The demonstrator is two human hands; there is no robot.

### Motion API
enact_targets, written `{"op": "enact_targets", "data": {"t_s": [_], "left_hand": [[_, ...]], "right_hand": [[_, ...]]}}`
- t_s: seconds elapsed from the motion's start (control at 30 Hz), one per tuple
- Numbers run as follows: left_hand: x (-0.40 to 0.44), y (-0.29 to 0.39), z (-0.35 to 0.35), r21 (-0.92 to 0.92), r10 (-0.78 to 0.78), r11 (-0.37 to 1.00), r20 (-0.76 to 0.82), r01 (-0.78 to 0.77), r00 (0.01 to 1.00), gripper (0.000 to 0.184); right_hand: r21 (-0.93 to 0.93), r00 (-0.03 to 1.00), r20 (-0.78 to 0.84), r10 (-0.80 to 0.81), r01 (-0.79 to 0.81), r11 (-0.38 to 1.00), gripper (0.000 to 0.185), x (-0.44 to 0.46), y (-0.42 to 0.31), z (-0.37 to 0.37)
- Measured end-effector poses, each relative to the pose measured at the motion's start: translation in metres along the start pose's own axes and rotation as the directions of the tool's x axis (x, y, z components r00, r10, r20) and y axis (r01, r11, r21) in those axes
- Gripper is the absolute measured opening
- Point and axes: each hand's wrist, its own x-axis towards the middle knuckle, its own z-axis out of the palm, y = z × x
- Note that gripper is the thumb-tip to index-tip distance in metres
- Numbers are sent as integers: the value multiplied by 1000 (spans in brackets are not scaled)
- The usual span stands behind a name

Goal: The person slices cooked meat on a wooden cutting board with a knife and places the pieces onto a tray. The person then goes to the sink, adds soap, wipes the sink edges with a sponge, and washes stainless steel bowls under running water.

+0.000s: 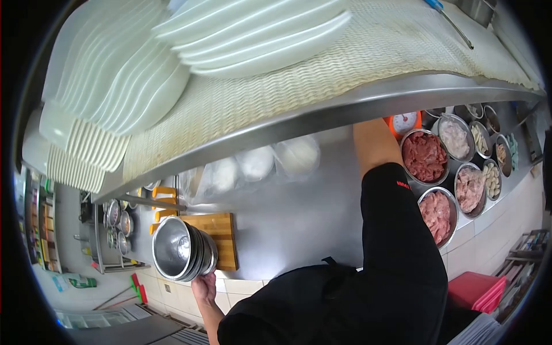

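My left hand point(205, 286) grips a stack of nested stainless steel bowls point(173, 244) from below, fingers closed at its lower right side. The stack is tipped sideways, so the shiny inside of the front bowl shows. It overlaps a striped wooden cutting board point(223, 238) at the counter's edge. On the other side, my right forearm point(376, 146), in a black sleeve, reaches forward under the shelf. The shelf edge hides my right hand. Close to that forearm are an orange dial scale point(405, 122) and a steel bowl of dark red meat point(424, 156).
A metal shelf point(322, 106) crosses above the steel counter point(287, 230), bearing stacked white dishes point(253, 40). Clear bags of white contents point(256, 163) lie beneath it. At right stand bowls of pale meat point(470, 187) and pink meat point(437, 215). A red bin point(474, 290) is lower right.
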Motion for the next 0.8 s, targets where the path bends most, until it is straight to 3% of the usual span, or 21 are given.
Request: {"op": "enact_targets", "data": {"t_s": [0.03, 0.13, 0.17, 0.3, 0.4, 0.53, 0.57, 0.67, 0.7, 0.8], "left_hand": [[-4, 1, 33, 39, 30, 999, -184, -23, 983, 30], [-2, -2, 30, 47, 78, 997, -265, -68, 961, 29], [-1, 2, 18, 21, 16, 1000, -168, -12, 986, 28], [0, 0, 26, 30, 63, 998, -263, -57, 963, 27], [2, 5, -1, -10, -32, 999, -162, 31, 986, 27], [0, 4, 7, 31, -8, 999, -164, 13, 986, 26], [2, 0, 13, 50, 47, 998, -249, -35, 967, 26], [5, 2, -3, 35, -7, 999, -216, 14, 976, 27], [3, 7, -1, 1, -67, 998, -89, 67, 994, 28], [2, 0, 4, 41, 38, 999, -118, -34, 992, 31]], "right_hand": [[7, 1000, 0, -7, 7, 1000, 48, 2, -3, 0], [12, 1000, 10, -24, 24, 1000, 47, 5, -9, 0], [16, 999, 14, -31, 31, 999, 47, 6, -10, -1], [11, 998, 41, -52, 51, 999, 47, 3, -20, 6], [18, 997, 51, -63, 62, 998, 47, 3, -21, 6], [36, 996, 57, -70, 68, 997, 47, 1, -30, 6], [39, 995, 59, -75, 73, 997, 47, -1, -32, 4], [43, 995, 57, -80, 77, 996, 47, -2, -39, 2], [45, 995, 61, -82, 79, 996, 47, 0, -39, 1], [26, 993, 90, -78, 76, 997, 47, 0, -33, 2]]}}
